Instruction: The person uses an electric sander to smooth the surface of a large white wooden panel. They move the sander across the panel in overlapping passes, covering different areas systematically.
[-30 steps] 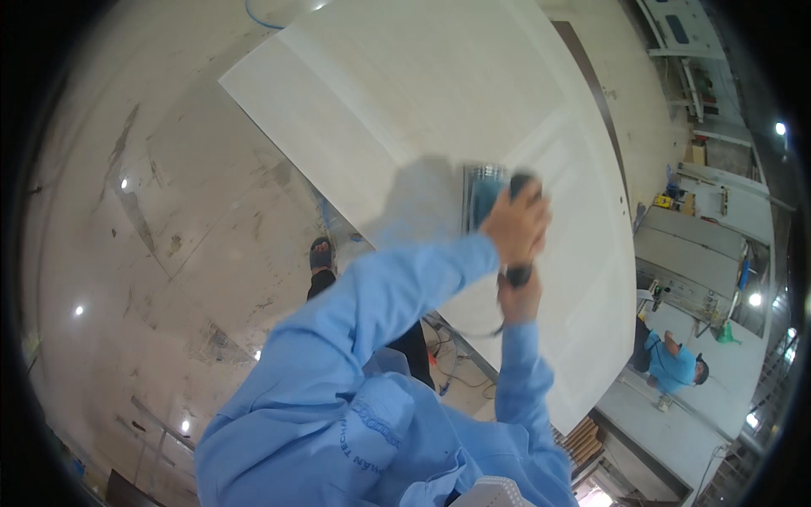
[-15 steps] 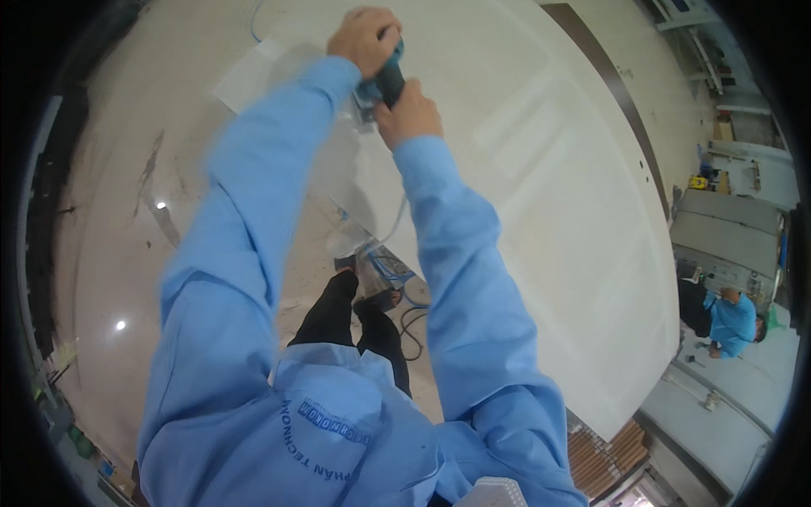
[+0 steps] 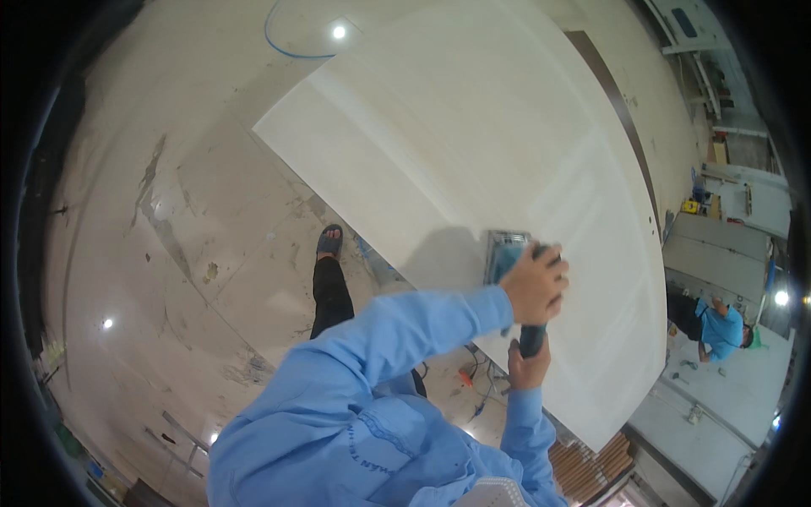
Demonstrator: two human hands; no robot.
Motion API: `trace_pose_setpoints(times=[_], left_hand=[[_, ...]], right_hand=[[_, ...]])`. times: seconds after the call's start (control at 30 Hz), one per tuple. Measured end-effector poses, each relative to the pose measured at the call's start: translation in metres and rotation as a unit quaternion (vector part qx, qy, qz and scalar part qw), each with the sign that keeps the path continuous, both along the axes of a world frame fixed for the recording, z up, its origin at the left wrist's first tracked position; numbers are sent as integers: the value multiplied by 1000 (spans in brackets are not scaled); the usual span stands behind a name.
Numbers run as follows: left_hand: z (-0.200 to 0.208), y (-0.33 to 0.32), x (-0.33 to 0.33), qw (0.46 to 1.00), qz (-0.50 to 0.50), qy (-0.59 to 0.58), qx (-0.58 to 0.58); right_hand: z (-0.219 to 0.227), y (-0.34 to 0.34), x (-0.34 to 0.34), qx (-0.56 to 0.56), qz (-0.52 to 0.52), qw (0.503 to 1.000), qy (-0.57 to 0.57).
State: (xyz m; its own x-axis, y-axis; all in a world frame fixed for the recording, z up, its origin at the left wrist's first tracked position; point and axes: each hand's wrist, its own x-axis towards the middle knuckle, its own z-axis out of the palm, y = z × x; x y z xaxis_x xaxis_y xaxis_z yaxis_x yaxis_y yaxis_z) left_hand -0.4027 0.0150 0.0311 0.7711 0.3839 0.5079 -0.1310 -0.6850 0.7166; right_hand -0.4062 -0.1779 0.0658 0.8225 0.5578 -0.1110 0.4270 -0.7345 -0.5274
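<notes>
With 12 o'clock at the top of the view, we locate the sander [image 3: 508, 256] on the white panel [image 3: 473, 135], at 3 o'clock from centre. Our left hand [image 3: 534, 284] is clamped over its body; our right hand [image 3: 528, 370], at 6 o'clock of the left, wraps its rear handle. From the sander, we note a foot [image 3: 330, 241] at 9 o'clock, a blue hose [image 3: 296, 57] between 10 and 11, and a co-worker [image 3: 721, 330] between 3 and 4.
</notes>
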Motion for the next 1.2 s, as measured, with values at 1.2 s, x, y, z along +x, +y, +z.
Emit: trace_pose_setpoints(times=[1.2], left_hand=[[-35, 376, -278, 942, 283, -28, 180]], right_hand=[[-34, 386, -146, 17, 345, 938, 11]])
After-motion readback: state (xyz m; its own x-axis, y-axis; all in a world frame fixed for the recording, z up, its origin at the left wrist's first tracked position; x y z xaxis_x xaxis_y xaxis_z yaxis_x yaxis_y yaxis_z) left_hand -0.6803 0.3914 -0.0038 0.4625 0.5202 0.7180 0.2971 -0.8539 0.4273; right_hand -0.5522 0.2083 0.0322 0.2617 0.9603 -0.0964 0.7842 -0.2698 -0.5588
